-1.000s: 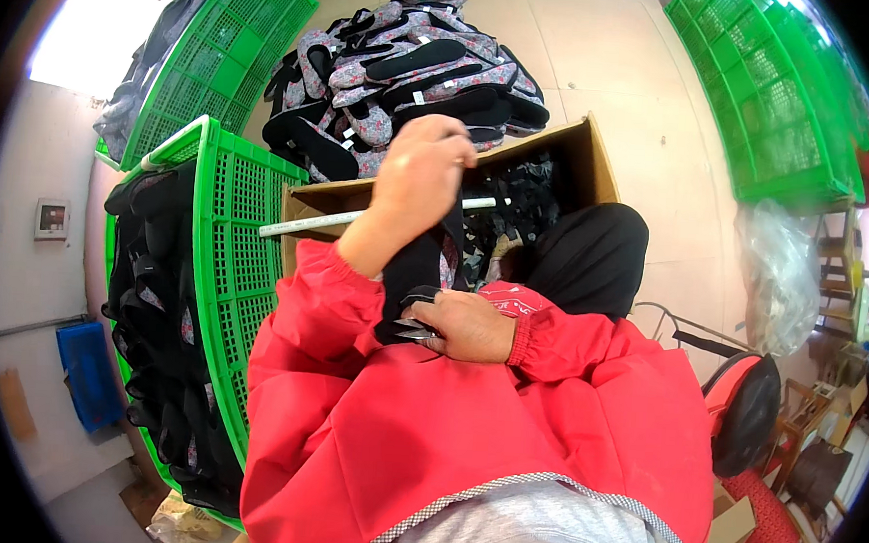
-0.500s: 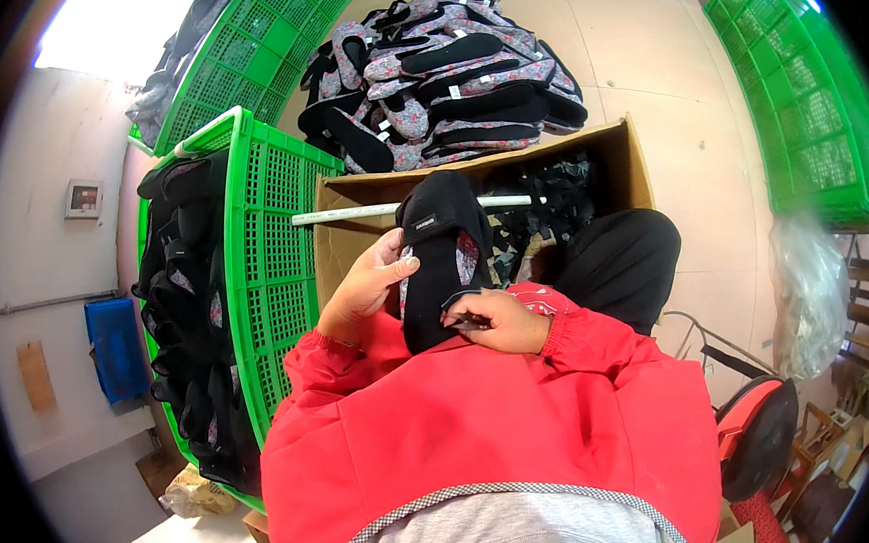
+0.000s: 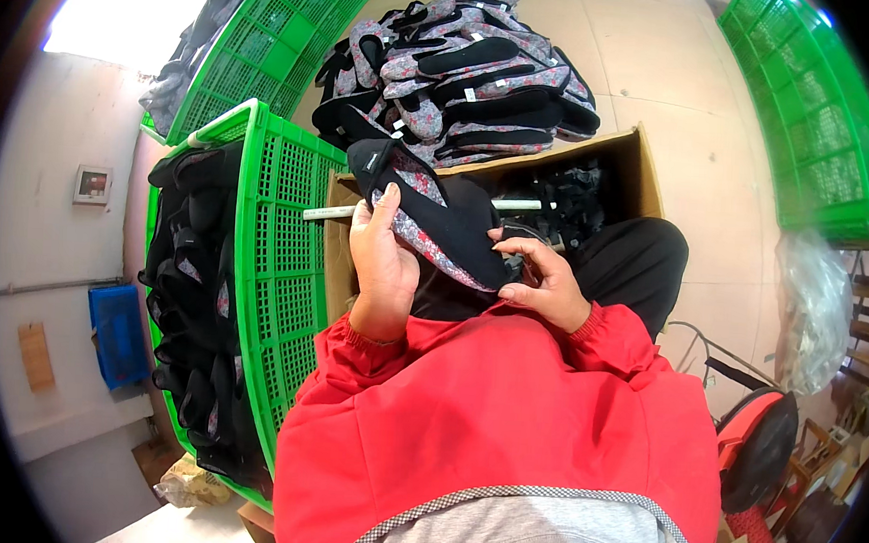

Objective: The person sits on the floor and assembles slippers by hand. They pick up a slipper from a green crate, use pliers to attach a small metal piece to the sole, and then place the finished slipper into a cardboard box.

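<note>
A black slipper (image 3: 457,225) with red-and-grey floral sides is tilted over my lap, its toe up toward the left. My left hand (image 3: 386,264) grips it near the toe, thumb across the floral side. My right hand (image 3: 549,282) holds the heel end between thumb and fingers. Something small and dark shows within the right fingers, too hidden to name.
An open cardboard box (image 3: 646,174) holds dark scraps, with a white rod (image 3: 331,213) laid across it. Beyond is a heap of floral slippers (image 3: 464,86). A green crate (image 3: 294,235) of black slippers stands left; another green crate (image 3: 821,120) is far right.
The slipper has turned from nearly upright to slanting, toe to the left and heel to the right. My right hand has shifted right and up with the heel.
</note>
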Action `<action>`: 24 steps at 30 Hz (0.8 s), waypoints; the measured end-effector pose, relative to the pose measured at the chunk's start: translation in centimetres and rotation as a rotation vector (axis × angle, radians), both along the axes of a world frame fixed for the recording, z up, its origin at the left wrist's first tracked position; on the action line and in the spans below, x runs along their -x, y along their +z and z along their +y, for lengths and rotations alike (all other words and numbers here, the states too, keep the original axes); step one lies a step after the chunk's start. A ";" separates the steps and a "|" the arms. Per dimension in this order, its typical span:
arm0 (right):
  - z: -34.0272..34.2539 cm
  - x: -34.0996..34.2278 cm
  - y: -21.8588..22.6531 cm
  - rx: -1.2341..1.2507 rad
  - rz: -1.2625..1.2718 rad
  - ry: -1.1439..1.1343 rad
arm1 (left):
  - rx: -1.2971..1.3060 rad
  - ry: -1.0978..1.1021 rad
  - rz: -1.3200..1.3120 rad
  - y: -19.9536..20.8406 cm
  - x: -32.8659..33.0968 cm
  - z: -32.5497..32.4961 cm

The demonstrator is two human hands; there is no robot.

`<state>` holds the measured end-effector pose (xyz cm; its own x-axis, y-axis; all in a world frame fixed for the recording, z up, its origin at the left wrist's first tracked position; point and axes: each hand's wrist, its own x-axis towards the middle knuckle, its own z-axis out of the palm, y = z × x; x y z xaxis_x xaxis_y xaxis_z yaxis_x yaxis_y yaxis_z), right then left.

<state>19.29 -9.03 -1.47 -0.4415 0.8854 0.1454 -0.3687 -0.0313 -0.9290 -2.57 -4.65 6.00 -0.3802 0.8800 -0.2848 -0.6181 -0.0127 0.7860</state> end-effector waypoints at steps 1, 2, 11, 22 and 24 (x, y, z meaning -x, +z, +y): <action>0.0 0.0 -0.1 0.034 0.010 0.009 | 0.010 -0.009 0.007 0.0 -0.1 0.0; -0.1 0.1 -0.2 0.069 0.021 0.020 | 0.010 -0.006 0.015 0.0 -0.3 0.1; 0.0 0.3 -0.2 0.025 -0.086 -0.050 | 0.031 -0.030 0.065 -0.6 -0.9 -0.7; 0.1 1.1 -1.3 0.153 0.011 -0.163 | 0.056 -0.080 0.185 -1.0 -2.3 -1.8; 0.2 1.2 -0.7 0.082 -0.057 -0.192 | 0.038 -0.073 0.166 -1.8 -2.3 -1.5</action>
